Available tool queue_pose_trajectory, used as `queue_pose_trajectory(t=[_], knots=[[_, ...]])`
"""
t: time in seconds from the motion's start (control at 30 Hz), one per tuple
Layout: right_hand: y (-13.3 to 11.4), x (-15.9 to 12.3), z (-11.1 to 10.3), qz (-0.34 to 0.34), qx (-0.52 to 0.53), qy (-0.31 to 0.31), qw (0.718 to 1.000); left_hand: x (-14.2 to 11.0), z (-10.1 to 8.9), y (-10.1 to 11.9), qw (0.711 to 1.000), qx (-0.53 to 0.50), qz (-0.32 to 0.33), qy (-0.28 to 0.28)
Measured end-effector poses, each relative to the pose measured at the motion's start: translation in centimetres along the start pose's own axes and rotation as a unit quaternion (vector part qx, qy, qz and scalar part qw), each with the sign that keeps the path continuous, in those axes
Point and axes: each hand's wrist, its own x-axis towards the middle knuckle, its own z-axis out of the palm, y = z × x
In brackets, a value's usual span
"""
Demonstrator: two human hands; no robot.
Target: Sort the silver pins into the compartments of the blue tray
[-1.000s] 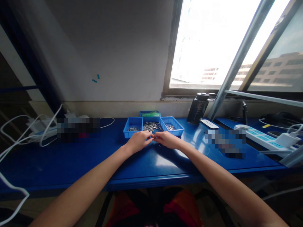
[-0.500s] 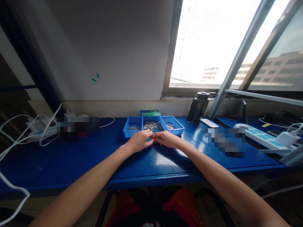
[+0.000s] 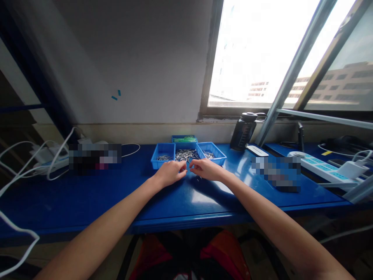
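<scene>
My left hand (image 3: 171, 173) is over the front of the bench, thumb and fingers drawn together; anything between them is too small to make out. Facing it across a narrow gap, my right hand (image 3: 205, 169) has curled fingers, and I cannot make out what they hold. Just beyond both hands lies a heap of thin silvery metal pins (image 3: 186, 154). A blue bin (image 3: 161, 149) on the left and another blue bin (image 3: 214, 149) on the right hold similar pieces. Below my right hand, a tiny shiny piece (image 3: 198, 179) rests on the blue bench (image 3: 186, 206).
Behind the heap is a blue bin with green contents (image 3: 185, 139). A black bottle (image 3: 243, 132) and a white flat device (image 3: 258, 151) stand to the right, near a power strip (image 3: 323, 169). White cables (image 3: 58, 163) run along the left.
My hands were touching at the fingertips and have now parted slightly, the left one shifting a little left. The bins stay in place.
</scene>
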Motion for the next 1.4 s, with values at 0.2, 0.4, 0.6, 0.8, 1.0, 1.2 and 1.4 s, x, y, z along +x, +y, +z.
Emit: queue_pose_trajectory(t=[0.2,0.4,0.6,0.8,1.0,1.2,1.4], knots=[[0.1,0.0,0.0,-0.012,-0.020,-0.008,1.000,0.1,0.4,-0.4,1.000,0.006,0.012,0.001],[1.0,0.2,0.1,-0.008,-0.025,-0.010,1.000,-0.1,0.4,-0.5,1.000,0.019,-0.010,-0.006],[1.2,0.1,0.2,0.013,-0.047,0.001,0.999,-0.1,0.4,-0.5,0.999,0.023,-0.025,0.002],[1.4,0.2,0.3,0.019,-0.056,0.005,0.998,0.0,0.5,-0.7,0.999,0.040,-0.033,-0.007],[1.5,0.1,0.4,0.014,-0.041,-0.013,0.999,0.1,0.5,-0.8,0.998,0.051,-0.031,-0.006],[1.4,0.1,0.2,0.018,-0.037,-0.003,0.999,0.0,0.4,-0.5,0.998,0.056,-0.032,0.001],[1.6,0.1,0.4,0.005,-0.029,-0.014,0.999,-0.1,0.2,-0.3,0.998,0.041,-0.040,0.004]])
